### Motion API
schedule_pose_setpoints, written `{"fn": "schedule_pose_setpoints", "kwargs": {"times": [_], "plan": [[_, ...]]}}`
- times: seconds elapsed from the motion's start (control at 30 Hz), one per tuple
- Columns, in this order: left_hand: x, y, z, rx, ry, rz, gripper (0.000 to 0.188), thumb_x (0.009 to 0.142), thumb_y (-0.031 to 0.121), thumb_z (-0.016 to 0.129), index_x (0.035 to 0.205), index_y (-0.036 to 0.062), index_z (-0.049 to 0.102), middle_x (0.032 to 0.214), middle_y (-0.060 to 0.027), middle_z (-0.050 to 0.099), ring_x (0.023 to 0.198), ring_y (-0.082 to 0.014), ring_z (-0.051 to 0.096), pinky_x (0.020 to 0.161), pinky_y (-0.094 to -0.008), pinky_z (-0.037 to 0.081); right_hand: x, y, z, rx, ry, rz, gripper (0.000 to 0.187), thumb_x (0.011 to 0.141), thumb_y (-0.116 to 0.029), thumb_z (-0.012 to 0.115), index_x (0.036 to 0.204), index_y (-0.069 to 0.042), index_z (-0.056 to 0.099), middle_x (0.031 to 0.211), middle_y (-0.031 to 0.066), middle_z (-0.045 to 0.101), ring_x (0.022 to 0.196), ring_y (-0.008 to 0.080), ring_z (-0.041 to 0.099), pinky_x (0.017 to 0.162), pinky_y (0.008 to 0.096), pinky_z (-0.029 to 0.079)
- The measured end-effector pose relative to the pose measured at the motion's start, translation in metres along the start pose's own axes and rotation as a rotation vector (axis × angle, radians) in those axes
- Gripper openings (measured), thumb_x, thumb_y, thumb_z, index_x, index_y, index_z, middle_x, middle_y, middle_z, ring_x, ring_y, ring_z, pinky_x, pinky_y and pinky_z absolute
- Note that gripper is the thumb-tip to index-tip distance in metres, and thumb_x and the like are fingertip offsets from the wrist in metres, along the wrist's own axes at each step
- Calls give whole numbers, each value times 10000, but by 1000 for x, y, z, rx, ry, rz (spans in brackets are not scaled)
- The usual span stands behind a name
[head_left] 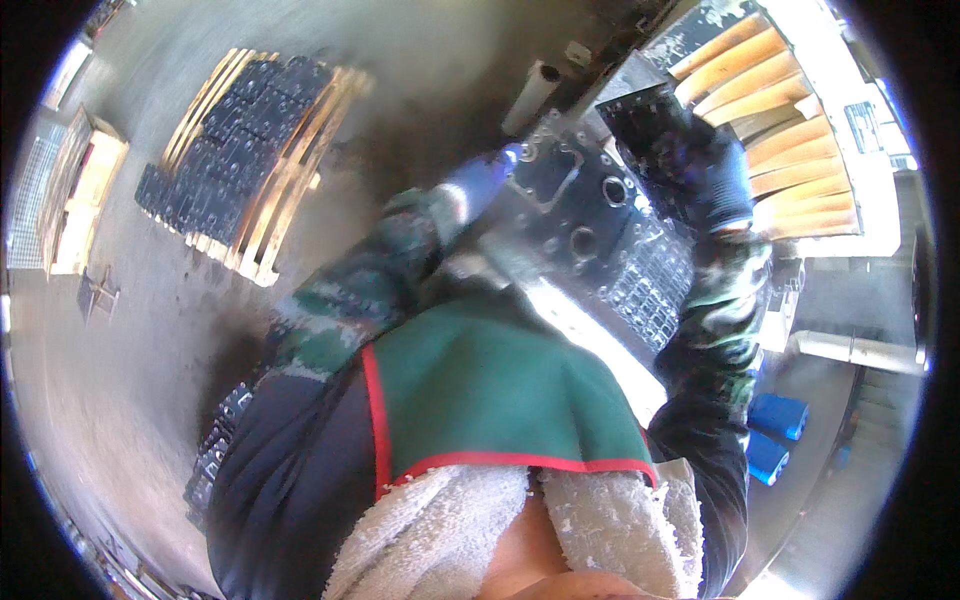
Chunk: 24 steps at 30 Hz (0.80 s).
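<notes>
A dark metal plate (598,222) with round holes and a rounded cutout lies in front of me. At its left edge is my left hand (484,182), in a blue-purple glove; its fingers are smeared and I cannot tell how they are set. My right hand (724,182), in a blue glove with a dark, blurred front, grips a flat black metal piece (638,118) beyond the plate's right side. Nearer my right forearm, a black gridded surface with many small raised squares (650,292) adjoins the plate.
To the right stands a bin with several tan, slat-like pieces (795,125). A wooden pallet (270,235) stacked with black metal parts (245,140) sits on the floor at left, near a wooden crate (85,200). Blue rolls (778,416) and a pale pipe (860,350) are at right.
</notes>
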<state>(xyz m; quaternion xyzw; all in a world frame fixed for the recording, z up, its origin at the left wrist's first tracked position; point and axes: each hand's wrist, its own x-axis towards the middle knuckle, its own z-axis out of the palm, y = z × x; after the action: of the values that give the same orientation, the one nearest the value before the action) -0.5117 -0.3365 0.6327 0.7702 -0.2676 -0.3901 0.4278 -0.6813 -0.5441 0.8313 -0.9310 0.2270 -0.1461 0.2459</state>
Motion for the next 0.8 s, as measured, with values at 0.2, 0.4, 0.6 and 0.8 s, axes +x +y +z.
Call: {"fn": "schedule_pose_setpoints", "kwargs": {"times": [0.2, 0.4, 0.6, 0.8], "plan": [[17, -20, 18, -102, 25, 20, 788, 945, 691, 336, 1395, 61, 479, 1396, -217, 509, 1288, -372, 486, 1082, -437, 359, -62, -49, 126, -275, 45, -141, 426, 783, -189, 701, 1208, -200, 682, 927, 135, 717, 721, 287, 706, 711, 403, 556], [21, -36, 17, -157, -63, 320, 493, 1031, 466, 312, 1364, 140, 473, 1288, -201, 564, 1232, -387, 502, 1057, -430, 375, -84, -41, 176, -363, 67, -217, 375, 796, -175, 730, 1167, -128, 693, 853, 114, 692, 646, 282, 642, 601, 372, 507], [7, -18, 3, -331, -199, 244, 604, 1016, 548, 345, 1361, 87, 528, 1304, -152, 595, 1182, -249, 557, 1050, -388, 391, -107, -15, 141, 67, 183, -73, 442, 871, -238, 595, 1285, -85, 613, 1086, 199, 680, 947, 358, 665, 877, 412, 509], [4, -11, -7, -297, -205, 150, 695, 1016, 584, 287, 1417, 45, 464, 1388, -116, 542, 1254, -208, 502, 1098, -354, 343, -146, 66, 113, 464, 617, 559, 444, 1007, -357, 489, 1232, 10, 599, 1034, 105, 664, 919, 190, 604, 837, 351, 474]]}}
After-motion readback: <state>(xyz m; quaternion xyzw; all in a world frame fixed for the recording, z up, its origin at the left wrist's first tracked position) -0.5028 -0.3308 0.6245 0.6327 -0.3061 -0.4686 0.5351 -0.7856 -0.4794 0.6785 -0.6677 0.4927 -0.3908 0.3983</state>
